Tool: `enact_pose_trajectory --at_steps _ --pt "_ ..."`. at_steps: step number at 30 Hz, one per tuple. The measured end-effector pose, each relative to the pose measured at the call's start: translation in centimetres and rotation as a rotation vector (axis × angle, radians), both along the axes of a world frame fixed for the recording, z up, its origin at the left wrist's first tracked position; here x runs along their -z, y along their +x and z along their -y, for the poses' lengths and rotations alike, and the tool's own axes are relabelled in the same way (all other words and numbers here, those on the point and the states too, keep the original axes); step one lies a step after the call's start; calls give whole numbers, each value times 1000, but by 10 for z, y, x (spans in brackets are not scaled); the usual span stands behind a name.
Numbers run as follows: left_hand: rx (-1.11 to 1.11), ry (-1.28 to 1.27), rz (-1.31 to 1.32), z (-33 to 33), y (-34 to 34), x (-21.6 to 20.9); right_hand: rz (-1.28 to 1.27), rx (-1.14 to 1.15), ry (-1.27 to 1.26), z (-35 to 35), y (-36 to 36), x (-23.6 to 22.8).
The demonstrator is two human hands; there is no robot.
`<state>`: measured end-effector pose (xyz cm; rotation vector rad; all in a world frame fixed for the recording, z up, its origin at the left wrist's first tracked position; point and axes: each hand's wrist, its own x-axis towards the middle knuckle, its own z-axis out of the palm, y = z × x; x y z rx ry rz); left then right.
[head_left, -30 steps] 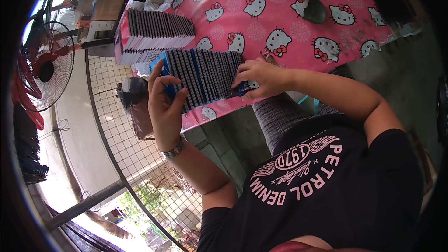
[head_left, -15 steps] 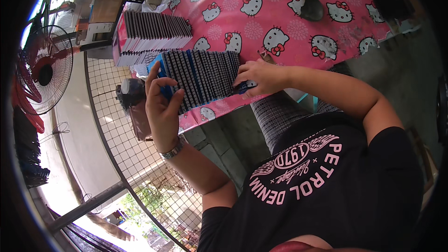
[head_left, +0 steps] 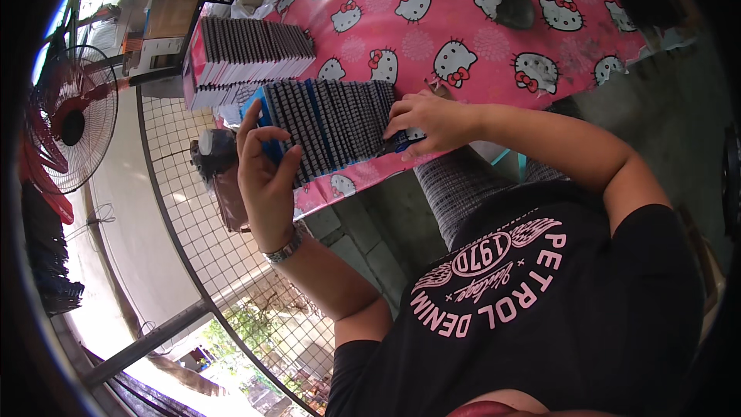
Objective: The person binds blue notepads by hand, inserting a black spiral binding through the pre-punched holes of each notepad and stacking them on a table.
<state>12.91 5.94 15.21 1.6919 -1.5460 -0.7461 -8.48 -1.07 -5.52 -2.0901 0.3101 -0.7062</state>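
A row of spiral-bound notebooks point(head_left: 332, 123) lies packed together near the table's front edge, dark coil bindings facing up and a blue cover showing at the left end. My left hand point(head_left: 262, 150) is at that left end, fingers spread and bent, its fingertips against the blue cover and the nearest coils. At the opposite end my right hand point(head_left: 432, 123) has its fingers curled against the last notebooks. Something small and dark blue shows under the right fingers; its kind is unclear. A metal-banded watch point(head_left: 284, 247) circles my left wrist.
Behind the row stands another notebook stack point(head_left: 255, 46) with dark bindings and pink covers. A pink patterned cloth point(head_left: 370, 23) covers the table, with a dark green rounded object point(head_left: 515, 8) on it. A fan point(head_left: 73, 123) and wire mesh point(head_left: 185, 177) are at the left.
The view has shifted slightly. Both hands keep nearly the same places at the two ends of the notebook row.
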Motion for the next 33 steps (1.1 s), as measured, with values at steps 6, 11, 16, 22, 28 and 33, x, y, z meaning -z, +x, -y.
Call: enact_pose_trajectory --at_steps 6,11,16,22,28,33 --pt "0 -9 -6 1 -2 1 -379 -304 826 17 8 -12" --pt "-2 2 -18 1 -3 -1 -182 -173 455 9 3 -4" --pt "-7 0 -30 0 -3 0 -51 -59 55 6 2 10" --pt "-2 -5 -37 -1 1 1 -295 -192 481 10 10 -2" --pt "-4 0 -41 1 -3 -1 -42 46 -84 7 5 15" --pt "-14 -3 -21 0 0 1 -362 -249 571 20 9 -6"
